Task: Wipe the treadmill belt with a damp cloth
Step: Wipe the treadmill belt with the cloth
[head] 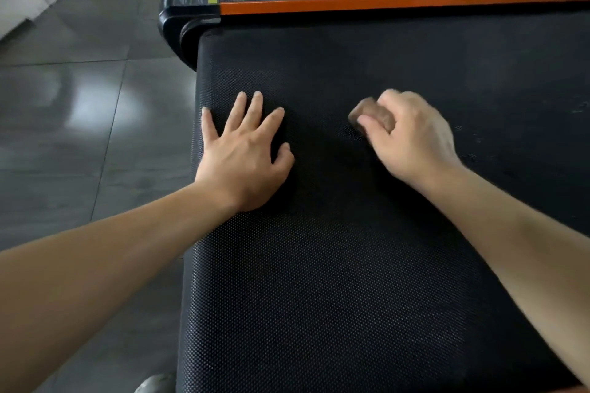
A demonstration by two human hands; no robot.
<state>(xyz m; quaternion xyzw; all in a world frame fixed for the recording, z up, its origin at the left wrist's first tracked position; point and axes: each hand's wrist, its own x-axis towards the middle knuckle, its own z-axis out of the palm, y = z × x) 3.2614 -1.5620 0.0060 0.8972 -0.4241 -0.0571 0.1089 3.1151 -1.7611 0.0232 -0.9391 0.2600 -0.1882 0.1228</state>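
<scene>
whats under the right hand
A small brownish cloth, blurred, sticks out from under the curled fingers of the right hand, on the black treadmill belt. The hand covers the rest of it.

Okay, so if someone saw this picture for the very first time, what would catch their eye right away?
The black textured treadmill belt fills most of the view. On it, the left hand lies flat with fingers spread near the belt's left edge. At centre, the right hand holds a small, blurred brownish cloth against the surface. Beyond them, a bright orange stripe runs along the far rail.
</scene>
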